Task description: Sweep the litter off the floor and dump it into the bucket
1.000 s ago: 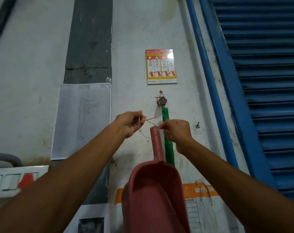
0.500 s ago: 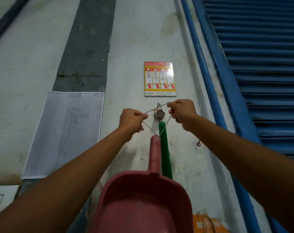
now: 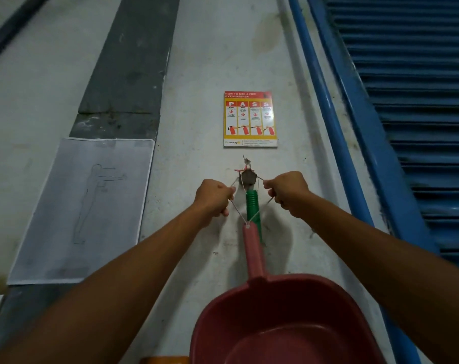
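The fingers of the left hand [image 3: 214, 197] are curled tight round one side of a thin string loop [image 3: 236, 209]. Those of the right hand [image 3: 286, 191] are clenched on the other side, pulling the loop wide on either side of a wall hook [image 3: 247, 176]. Both arms reach forward, nearly straight, with the wrists level. The loop passes through the handle tip of the red dustpan [image 3: 289, 324], which hangs below the hands in front of a green broom handle [image 3: 252, 206].
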`<state>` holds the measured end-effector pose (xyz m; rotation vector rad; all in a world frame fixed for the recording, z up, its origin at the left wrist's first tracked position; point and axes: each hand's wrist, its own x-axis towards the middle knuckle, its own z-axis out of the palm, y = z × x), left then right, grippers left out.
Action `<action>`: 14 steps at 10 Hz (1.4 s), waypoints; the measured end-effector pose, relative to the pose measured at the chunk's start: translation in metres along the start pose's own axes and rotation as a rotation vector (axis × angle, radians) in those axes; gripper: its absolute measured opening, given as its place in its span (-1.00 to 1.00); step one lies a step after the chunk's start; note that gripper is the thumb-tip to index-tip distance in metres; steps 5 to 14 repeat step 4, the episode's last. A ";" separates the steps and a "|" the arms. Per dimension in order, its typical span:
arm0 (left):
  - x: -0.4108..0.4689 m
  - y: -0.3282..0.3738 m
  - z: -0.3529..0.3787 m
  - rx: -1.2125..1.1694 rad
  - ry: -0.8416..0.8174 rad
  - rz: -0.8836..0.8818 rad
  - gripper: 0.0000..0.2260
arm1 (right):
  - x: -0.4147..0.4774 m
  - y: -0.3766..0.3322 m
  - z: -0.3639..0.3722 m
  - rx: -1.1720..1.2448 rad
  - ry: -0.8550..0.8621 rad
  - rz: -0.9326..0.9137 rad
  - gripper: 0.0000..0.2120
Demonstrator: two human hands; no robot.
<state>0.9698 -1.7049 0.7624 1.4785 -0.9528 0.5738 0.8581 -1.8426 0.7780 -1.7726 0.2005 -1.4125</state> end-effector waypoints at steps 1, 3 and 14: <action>-0.016 0.000 -0.002 0.030 -0.035 0.063 -0.73 | -0.018 0.006 -0.002 -0.102 -0.040 -0.088 -0.87; -0.054 0.009 -0.029 0.072 -0.030 0.079 -0.71 | -0.058 -0.002 -0.009 -0.649 0.064 -0.286 -0.80; -0.080 0.010 -0.054 0.288 -0.021 0.184 -0.80 | -0.088 -0.016 -0.011 -0.699 0.076 -0.307 -0.77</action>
